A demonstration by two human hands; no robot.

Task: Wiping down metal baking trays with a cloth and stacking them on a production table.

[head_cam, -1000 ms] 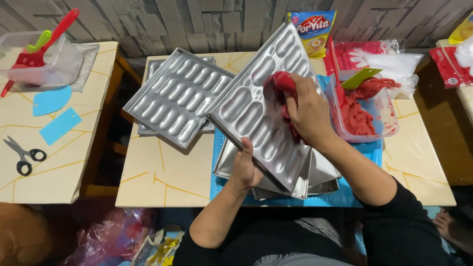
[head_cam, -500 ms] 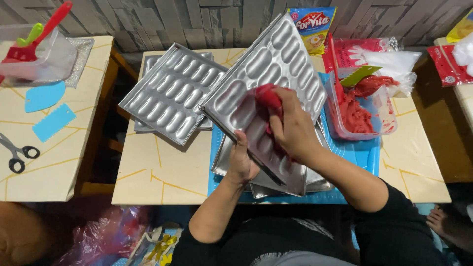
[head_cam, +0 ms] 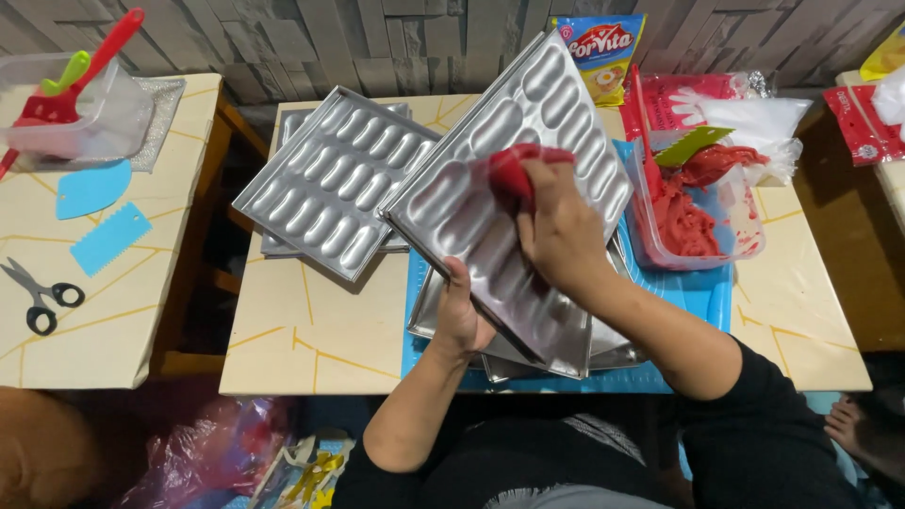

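Note:
My left hand (head_cam: 462,316) grips the near edge of a silver baking tray (head_cam: 452,203) with oval moulds, holding it tilted up above a stack of similar trays. My right hand (head_cam: 561,231) presses a red piping bag (head_cam: 509,170) against the tray's middle moulds. A clear tub of red batter (head_cam: 693,212) with a green scraper (head_cam: 693,146) in it stands just right of the tray.
Two more moulded trays (head_cam: 325,184) lie at the table's left. A blue mat (head_cam: 702,292) lies under the stack. Packets (head_cam: 599,47) and plastic bags (head_cam: 754,118) sit at the back. The left table holds scissors (head_cam: 38,297), blue scrapers (head_cam: 108,240) and a tub with utensils (head_cam: 75,108).
My right hand with the red bag has moved from the tray's upper right toward its middle and left. My left hand keeps its hold on the near edge.

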